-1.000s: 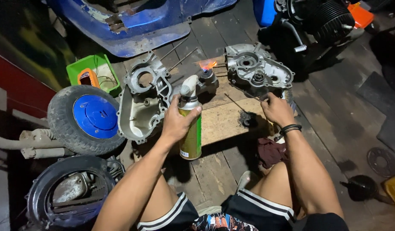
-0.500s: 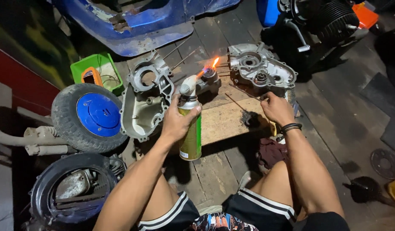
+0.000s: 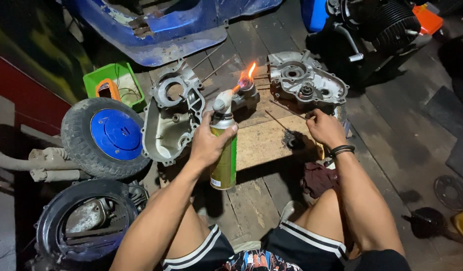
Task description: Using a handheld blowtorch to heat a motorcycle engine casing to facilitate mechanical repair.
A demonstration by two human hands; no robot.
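Wrapped tight around a green spray can (image 3: 224, 159), the left hand (image 3: 207, 145) holds it upright over the wooden board (image 3: 264, 143), its nozzle aimed at a small burning metal part (image 3: 246, 91). Right hand (image 3: 324, 128) pinches a thin rod (image 3: 276, 119) beside the grey engine casing (image 3: 306, 83).

The spray can (image 3: 224, 158) is yellow-green with a pale cap, and the flame (image 3: 247, 74) burns orange. The wheel (image 3: 105, 136) has a blue hub in a black tyre, the tray (image 3: 114, 83) is bright green, and the engine covers (image 3: 170, 116) are grey metal. The shorts (image 3: 296, 247) are black with white stripes (a black band circles the wrist (image 3: 342, 149)).
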